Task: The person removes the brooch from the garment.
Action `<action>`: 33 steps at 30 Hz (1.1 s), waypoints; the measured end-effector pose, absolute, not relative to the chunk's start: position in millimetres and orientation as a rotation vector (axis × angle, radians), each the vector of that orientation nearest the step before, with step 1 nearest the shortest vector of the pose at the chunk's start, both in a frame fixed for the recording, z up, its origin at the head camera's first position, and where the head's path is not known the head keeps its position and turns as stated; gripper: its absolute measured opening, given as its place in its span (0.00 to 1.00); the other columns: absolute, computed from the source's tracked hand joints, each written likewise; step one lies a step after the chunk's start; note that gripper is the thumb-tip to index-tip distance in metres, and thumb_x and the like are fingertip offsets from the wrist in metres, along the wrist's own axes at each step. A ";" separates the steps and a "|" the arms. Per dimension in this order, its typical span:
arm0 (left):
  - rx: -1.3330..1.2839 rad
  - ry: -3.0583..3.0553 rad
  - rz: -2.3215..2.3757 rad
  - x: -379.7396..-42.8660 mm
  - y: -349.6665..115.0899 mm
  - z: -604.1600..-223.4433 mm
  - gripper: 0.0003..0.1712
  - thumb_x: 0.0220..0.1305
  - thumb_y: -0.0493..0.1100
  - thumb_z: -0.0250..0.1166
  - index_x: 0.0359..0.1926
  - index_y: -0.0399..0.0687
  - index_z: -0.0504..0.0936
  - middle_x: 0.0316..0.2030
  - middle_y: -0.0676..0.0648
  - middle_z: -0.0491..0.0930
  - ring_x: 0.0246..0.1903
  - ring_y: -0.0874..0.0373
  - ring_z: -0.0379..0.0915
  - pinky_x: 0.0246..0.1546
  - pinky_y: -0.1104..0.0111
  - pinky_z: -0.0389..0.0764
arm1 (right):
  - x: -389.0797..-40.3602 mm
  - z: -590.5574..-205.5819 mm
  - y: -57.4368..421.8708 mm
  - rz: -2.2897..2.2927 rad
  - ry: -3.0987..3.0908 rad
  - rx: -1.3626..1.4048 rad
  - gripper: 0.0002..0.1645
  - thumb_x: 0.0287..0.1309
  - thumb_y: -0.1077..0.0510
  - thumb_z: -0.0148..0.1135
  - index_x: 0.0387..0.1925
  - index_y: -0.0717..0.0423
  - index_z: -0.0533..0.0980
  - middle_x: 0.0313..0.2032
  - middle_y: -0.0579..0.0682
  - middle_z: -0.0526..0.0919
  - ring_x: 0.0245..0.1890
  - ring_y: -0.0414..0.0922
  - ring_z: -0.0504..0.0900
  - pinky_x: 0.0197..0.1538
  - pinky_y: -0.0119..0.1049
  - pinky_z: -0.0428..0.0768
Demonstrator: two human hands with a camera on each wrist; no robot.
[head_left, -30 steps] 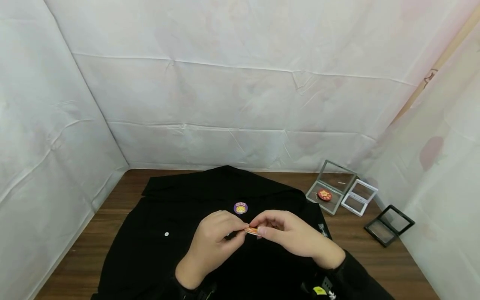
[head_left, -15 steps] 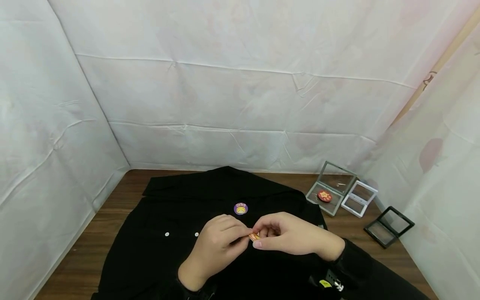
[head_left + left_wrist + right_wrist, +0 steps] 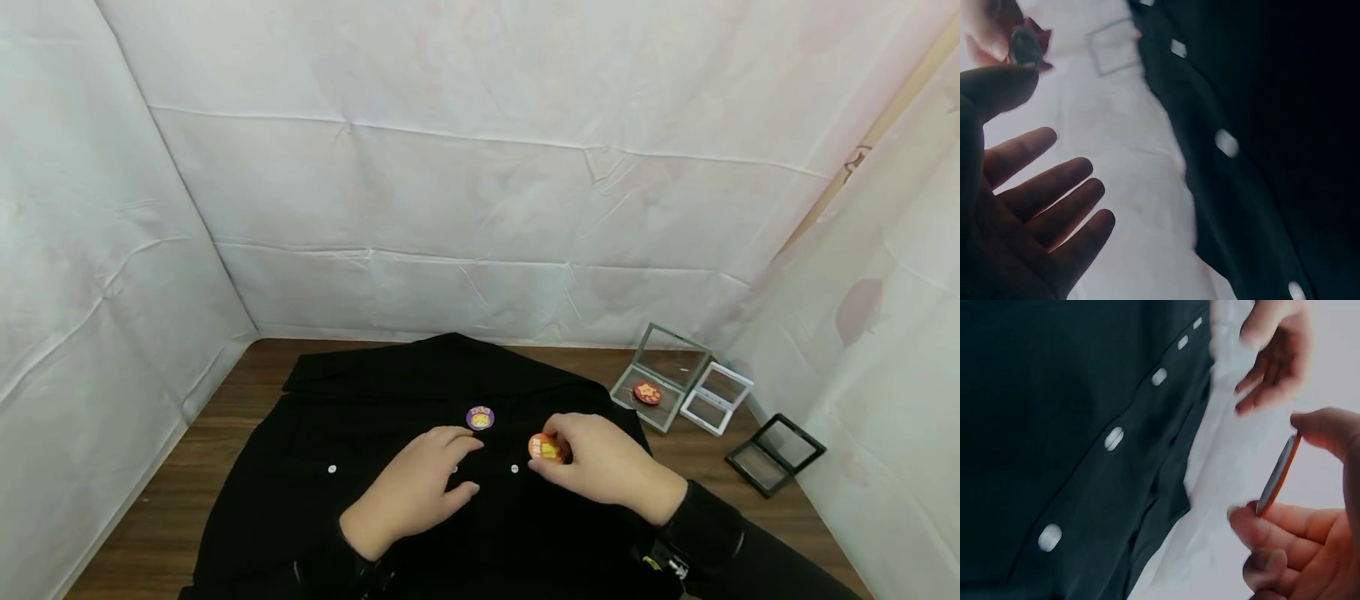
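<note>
A black shirt [image 3: 300,500] with white buttons [image 3: 514,469] lies spread over the wooden table. My right hand [image 3: 607,458] pinches a round orange button badge [image 3: 545,447] by its edge, its printed face visible in the head view. Seen edge-on in the right wrist view, the badge [image 3: 1279,475] sits between thumb and fingertip. To the left, my left hand [image 3: 416,487] is over the shirt with nothing in it; its fingers are spread in the left wrist view. A purple round badge [image 3: 480,417] with a yellow figure is on the shirt, just beyond both hands.
At the right, a grey clear-lidded case [image 3: 660,421] stands open with a red flower-patterned badge [image 3: 647,393] in it. Beside it are an open white case [image 3: 708,410] and an open black case [image 3: 761,467]. White cloth walls [image 3: 480,300] border the table [image 3: 150,508].
My left hand has let go of the orange badge and drawn slightly left, its fingers opening. The right hand has carried the badge a little right and turned its face into view.
</note>
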State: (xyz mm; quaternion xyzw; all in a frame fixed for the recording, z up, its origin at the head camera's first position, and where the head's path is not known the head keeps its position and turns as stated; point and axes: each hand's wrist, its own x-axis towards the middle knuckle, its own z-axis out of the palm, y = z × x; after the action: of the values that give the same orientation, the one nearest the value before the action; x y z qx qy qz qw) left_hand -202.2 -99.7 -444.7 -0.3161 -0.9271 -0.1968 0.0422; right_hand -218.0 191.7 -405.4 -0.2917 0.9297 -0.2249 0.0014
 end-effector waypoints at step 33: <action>-0.663 -3.337 -0.386 -244.5 -154.8 -485.2 0.60 0.48 0.69 0.79 0.76 0.47 0.68 0.77 0.35 0.56 0.76 0.34 0.50 0.72 0.39 0.55 | -277.6 -449.3 394.7 -0.437 2.982 0.149 0.31 0.74 0.40 0.48 0.31 0.66 0.71 0.25 0.57 0.73 0.25 0.53 0.72 0.31 0.48 0.70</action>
State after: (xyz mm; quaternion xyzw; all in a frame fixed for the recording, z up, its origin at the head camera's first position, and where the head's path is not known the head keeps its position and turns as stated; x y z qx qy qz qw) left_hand -244.5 -154.8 -485.2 -0.1917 -0.9648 -0.1116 -0.1410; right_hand -277.6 394.7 -449.3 0.0492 0.9863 -0.1447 0.0621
